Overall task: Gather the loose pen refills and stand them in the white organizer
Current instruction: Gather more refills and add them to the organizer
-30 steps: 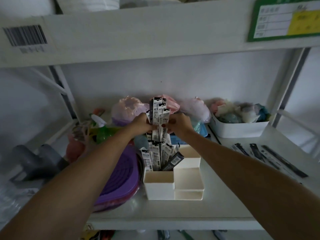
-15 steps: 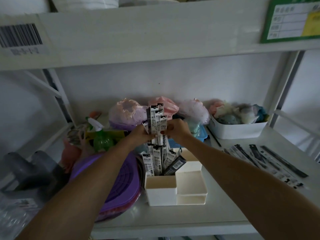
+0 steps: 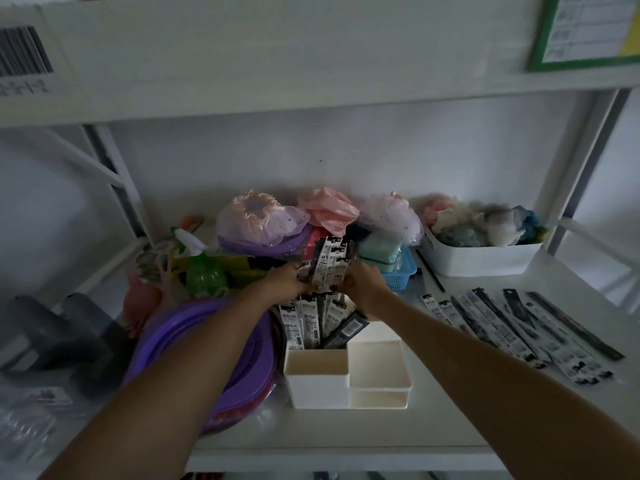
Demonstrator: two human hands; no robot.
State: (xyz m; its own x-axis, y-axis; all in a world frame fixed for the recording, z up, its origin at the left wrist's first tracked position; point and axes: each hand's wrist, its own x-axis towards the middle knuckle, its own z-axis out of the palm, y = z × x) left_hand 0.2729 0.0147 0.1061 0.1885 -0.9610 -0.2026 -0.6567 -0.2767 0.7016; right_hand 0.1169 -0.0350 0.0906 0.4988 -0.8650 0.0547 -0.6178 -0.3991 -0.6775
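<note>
A white organizer (image 3: 317, 382) with several compartments stands on the shelf in front of me. Several packaged pen refills (image 3: 313, 323) stand in its rear left compartment. My left hand (image 3: 285, 277) and my right hand (image 3: 360, 280) both grip a bundle of packaged refills (image 3: 329, 263) from either side, just above that compartment; the bundle's lower ends are hidden behind the standing refills. More loose refills (image 3: 512, 327) lie flat in a row on the shelf to the right.
Purple basins (image 3: 180, 348) sit stacked left of the organizer. Behind are a green spray bottle (image 3: 204, 275), bagged items (image 3: 259, 220), a blue basket (image 3: 400, 273) and a white bin (image 3: 481, 259). An upper shelf (image 3: 311, 53) hangs overhead.
Both hands have lowered the refill bundle toward the organizer's rear left compartment. The camera has come closer and tilted down.
</note>
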